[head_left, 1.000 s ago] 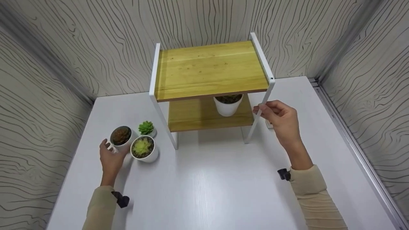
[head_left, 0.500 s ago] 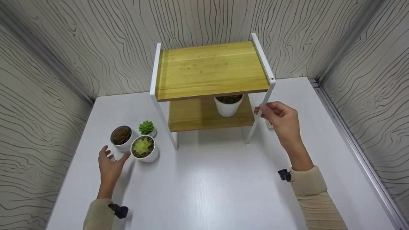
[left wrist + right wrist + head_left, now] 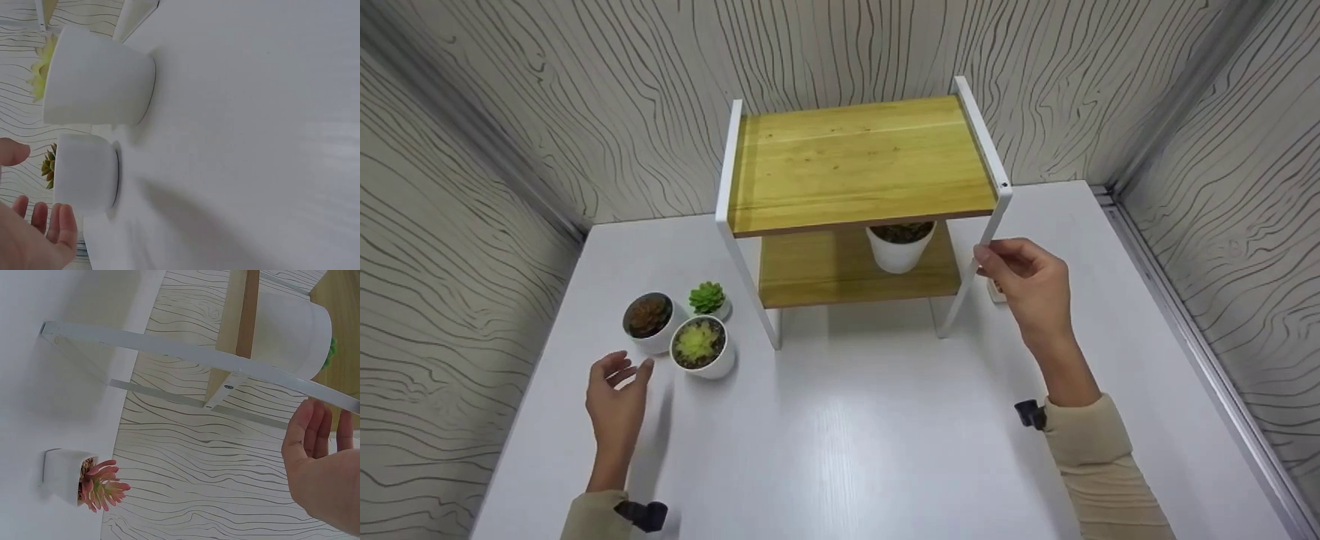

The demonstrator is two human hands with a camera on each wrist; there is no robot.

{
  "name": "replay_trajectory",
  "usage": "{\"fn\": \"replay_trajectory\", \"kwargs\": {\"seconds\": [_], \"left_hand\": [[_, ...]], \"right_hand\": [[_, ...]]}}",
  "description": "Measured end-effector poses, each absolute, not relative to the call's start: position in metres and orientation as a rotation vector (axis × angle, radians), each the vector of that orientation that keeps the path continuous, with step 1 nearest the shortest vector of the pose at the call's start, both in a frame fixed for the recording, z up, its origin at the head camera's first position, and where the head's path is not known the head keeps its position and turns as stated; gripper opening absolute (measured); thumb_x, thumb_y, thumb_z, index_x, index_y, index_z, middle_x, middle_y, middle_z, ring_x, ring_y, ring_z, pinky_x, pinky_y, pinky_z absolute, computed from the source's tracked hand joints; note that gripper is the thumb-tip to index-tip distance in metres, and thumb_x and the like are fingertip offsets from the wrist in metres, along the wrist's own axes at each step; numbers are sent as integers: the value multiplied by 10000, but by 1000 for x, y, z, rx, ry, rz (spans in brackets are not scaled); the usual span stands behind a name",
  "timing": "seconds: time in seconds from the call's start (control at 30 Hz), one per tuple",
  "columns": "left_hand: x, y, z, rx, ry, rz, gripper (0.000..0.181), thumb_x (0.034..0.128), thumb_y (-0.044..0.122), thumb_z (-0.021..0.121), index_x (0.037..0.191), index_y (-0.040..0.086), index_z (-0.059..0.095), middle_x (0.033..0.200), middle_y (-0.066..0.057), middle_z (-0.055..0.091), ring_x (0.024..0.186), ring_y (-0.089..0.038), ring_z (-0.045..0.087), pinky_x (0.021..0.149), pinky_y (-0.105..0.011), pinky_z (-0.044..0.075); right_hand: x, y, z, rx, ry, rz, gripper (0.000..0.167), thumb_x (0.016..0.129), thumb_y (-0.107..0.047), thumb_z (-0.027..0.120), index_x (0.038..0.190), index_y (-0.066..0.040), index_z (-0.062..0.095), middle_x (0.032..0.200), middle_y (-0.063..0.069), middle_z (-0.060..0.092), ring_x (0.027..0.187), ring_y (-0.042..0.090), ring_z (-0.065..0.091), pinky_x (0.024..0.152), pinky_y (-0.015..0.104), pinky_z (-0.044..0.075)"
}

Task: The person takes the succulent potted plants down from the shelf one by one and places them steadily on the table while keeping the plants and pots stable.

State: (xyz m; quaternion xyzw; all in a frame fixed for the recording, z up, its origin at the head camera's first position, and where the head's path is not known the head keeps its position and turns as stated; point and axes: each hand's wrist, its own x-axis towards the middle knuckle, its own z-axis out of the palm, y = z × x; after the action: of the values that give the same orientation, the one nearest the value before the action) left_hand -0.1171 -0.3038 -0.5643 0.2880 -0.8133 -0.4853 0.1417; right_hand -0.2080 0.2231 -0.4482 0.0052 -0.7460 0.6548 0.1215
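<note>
My left hand point(image 3: 616, 405) is in front of the brown succulent's white pot point(image 3: 654, 336), apart from it, with loosely bent fingers and nothing in them. Beside that pot stand a yellow-green succulent pot point(image 3: 712, 361) and a small bright green succulent point(image 3: 707, 298). My right hand point(image 3: 1031, 289) is at the right front post point(image 3: 964, 296) of a two-tier wooden shelf point(image 3: 862, 165) with white frames. Its thumb and fingertips are close to the post and not wrapped round it; contact is unclear. A white potted plant point(image 3: 898, 251) sits on the lower board, partly hidden by the upper one.
A pink succulent in a square white pot point(image 3: 63, 477) stands right of the shelf, mostly hidden behind my right hand in the head view. Wood-grain patterned walls point(image 3: 840, 45) enclose the white table point(image 3: 840, 420) at the back and sides.
My left hand has let go of the brown succulent's pot and drawn back towards the front. My right fingers, earlier round the shelf post, have shifted slightly right, off its left side.
</note>
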Motion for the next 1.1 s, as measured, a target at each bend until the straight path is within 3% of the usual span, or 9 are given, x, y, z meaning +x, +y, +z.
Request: {"fn": "replay_trajectory", "kwargs": {"seconds": [0.1,0.27,0.47,0.73,1.1], "left_hand": [[-113,-294,-560,773,-2335,-1361,445,1024,233,671,1385,6,542,1359,-180,588,1206,-210,573,784,31,409],[-107,-281,-549,669,-2302,-1297,314,1022,168,665,1284,3,608,1186,-135,645,1036,-84,561,779,-11,437],[-105,-266,-533,537,-2244,-1288,224,1013,100,673,1208,-9,647,993,-8,612,876,-6,590,758,-57,483],[-106,-249,-514,401,-2233,-1352,196,994,38,683,1183,-3,653,961,18,604,858,-22,624,764,-80,522],[-112,-235,-498,213,-2245,-1451,177,983,14,700,1153,-37,696,987,-51,686,865,-38,662,754,-133,550]], "right_hand": [[-207,224,-448,12,-2156,1931,254,938,-219,814,1075,-17,745,960,-53,765,884,109,744,799,192,621],[-203,225,-447,11,-2135,1949,251,934,-196,817,1077,-6,739,972,-27,761,885,154,739,795,190,619],[-196,224,-443,16,-2044,2035,311,935,-131,806,1171,29,683,1012,5,752,879,103,739,798,193,626],[-186,218,-433,6,-1938,2090,384,937,-80,790,1255,49,617,1095,94,684,880,120,734,807,200,631],[-171,204,-422,73,-1950,2013,188,915,-16,792,1056,32,677,992,108,692,873,173,724,788,205,623]]}}
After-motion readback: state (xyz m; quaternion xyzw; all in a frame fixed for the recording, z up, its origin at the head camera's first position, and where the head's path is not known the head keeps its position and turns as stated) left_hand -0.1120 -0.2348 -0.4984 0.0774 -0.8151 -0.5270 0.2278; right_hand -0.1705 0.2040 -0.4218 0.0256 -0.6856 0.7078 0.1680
